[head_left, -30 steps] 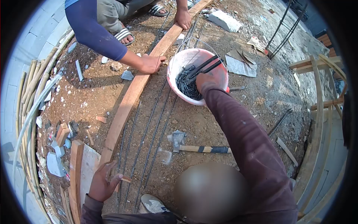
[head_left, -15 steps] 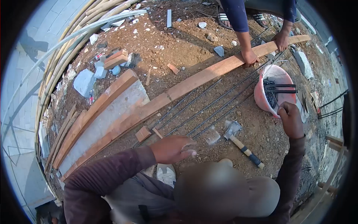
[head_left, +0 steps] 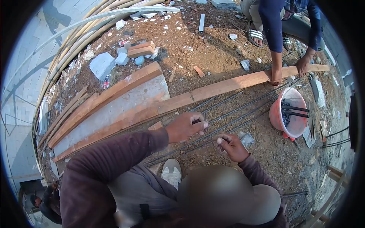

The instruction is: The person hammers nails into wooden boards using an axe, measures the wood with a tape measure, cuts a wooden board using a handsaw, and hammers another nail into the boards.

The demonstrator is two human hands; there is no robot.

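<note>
My left hand is raised in front of the long curved plank, its fingers curled together at the tips. Facing it from the right, my right hand has thumb and fingers pinched close. Whatever either hand holds is too small to make out. Just beyond my right hand lies a metal hammer head; its handle is hidden. Thin steel bars run along the ground beside the plank. On the right stands a pink bucket with nails and two black handles in it.
A co-worker's two hands press on the plank's far part. At the left, a second plank lies beside a pale board. Wood blocks, rubble and bamboo poles lie behind. Timber pieces stand at the lower right.
My right hand has come out of the bucket and moved left, close to my left hand. My left hand's fingers have curled in. The view has swung, shifting bucket and co-worker rightward.
</note>
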